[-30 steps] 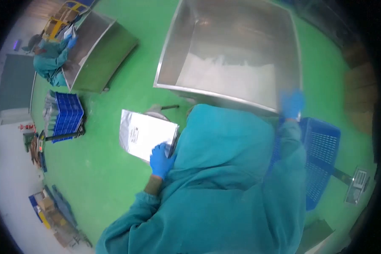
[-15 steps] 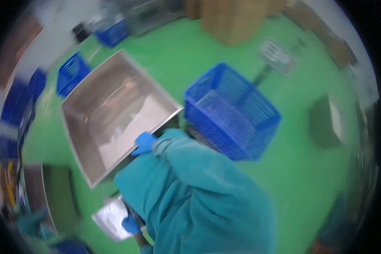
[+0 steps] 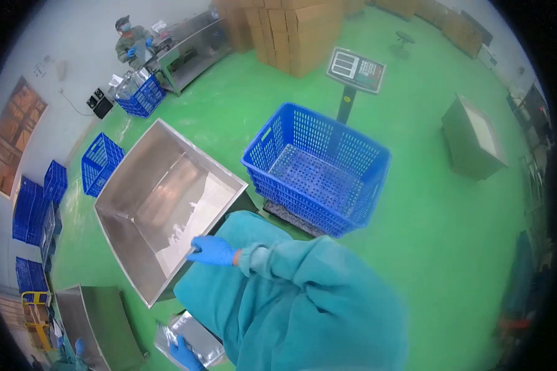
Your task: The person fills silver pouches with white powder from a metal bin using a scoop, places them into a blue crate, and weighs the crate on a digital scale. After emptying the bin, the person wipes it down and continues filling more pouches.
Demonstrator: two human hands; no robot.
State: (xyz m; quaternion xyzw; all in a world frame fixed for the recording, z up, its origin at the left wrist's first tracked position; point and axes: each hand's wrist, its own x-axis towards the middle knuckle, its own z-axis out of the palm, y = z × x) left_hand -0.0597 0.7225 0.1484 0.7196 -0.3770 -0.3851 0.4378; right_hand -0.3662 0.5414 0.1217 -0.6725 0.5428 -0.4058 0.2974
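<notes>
With right hand (image 3: 214, 251) at rim (image 3: 176, 274) of steel bin (image 3: 119, 230), left hand (image 3: 184, 354) on silver bags (image 3: 199, 336) near the bin

View swung right, co-worker (image 3: 133, 46) revealed (far table (image 3: 195, 36))

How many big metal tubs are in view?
3: the near tub, under the wearer's right hand; a second tub at lower left; a third tub, holding white material, at right. Others may be hidden.
</notes>
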